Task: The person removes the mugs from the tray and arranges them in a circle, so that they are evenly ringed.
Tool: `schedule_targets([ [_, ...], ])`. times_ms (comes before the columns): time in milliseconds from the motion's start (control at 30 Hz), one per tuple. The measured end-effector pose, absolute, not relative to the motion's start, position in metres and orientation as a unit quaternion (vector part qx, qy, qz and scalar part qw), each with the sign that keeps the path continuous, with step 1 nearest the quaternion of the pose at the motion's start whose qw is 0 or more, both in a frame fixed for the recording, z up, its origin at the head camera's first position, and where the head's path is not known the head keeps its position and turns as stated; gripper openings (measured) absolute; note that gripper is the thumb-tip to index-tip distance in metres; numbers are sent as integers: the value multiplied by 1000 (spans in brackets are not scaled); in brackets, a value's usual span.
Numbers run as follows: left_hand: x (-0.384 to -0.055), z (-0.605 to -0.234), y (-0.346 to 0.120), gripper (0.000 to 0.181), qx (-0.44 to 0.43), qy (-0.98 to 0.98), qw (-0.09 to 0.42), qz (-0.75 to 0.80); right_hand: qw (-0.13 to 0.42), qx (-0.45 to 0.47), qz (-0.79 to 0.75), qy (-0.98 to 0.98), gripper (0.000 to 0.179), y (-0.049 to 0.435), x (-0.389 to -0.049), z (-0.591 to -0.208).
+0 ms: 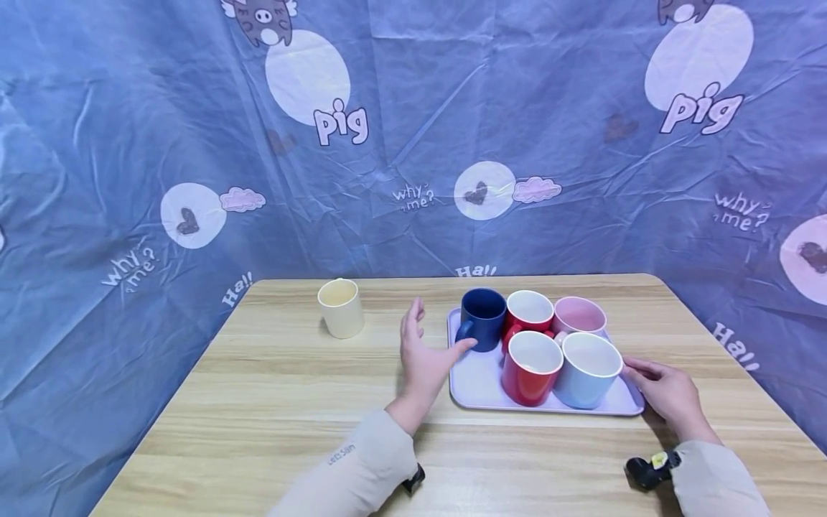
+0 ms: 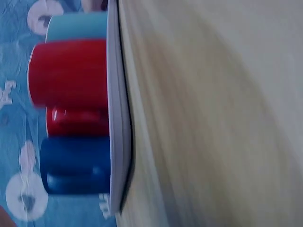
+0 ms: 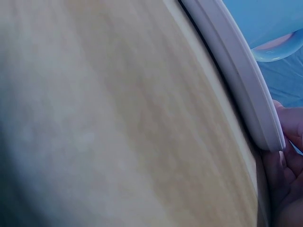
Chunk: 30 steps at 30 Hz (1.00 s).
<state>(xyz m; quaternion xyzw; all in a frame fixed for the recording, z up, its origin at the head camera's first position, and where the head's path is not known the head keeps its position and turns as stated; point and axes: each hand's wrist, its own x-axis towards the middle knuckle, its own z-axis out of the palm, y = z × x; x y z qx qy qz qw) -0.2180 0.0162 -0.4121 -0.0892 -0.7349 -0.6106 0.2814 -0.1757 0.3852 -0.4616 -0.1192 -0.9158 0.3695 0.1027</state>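
Note:
A lilac tray (image 1: 474, 380) on the table carries several mugs. At its back stand a dark blue mug (image 1: 487, 332), a red mug with a white inside (image 1: 530, 310) and a pink mug (image 1: 581, 316). A second red mug (image 1: 526, 382) and a light blue mug (image 1: 584, 386) are at the front. My right hand (image 1: 668, 396) grips the tray's right edge, fingers low at the rim and thumb above. Beside the left edge, my left hand (image 1: 423, 359) is spread, its thumb stretched toward the dark blue mug and overlapping the tray in the head view.
A cream mug (image 1: 342, 317) stands apart at the table's back left. The wooden table (image 1: 278, 402) extends on both sides of the tray. A blue printed cloth (image 1: 400, 230) hangs behind and around it.

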Motion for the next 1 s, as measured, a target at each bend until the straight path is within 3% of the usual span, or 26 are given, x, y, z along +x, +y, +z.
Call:
schedule_targets([
  [767, -189, -429, 87, 103, -119, -813, 108, -560, 101, -134, 376, -911, 53, 384, -176, -460],
  [1000, -188, -432, 99, 90, -97, -826, 71, -551, 105, -131, 377, -911, 52, 384, -175, -460],
])
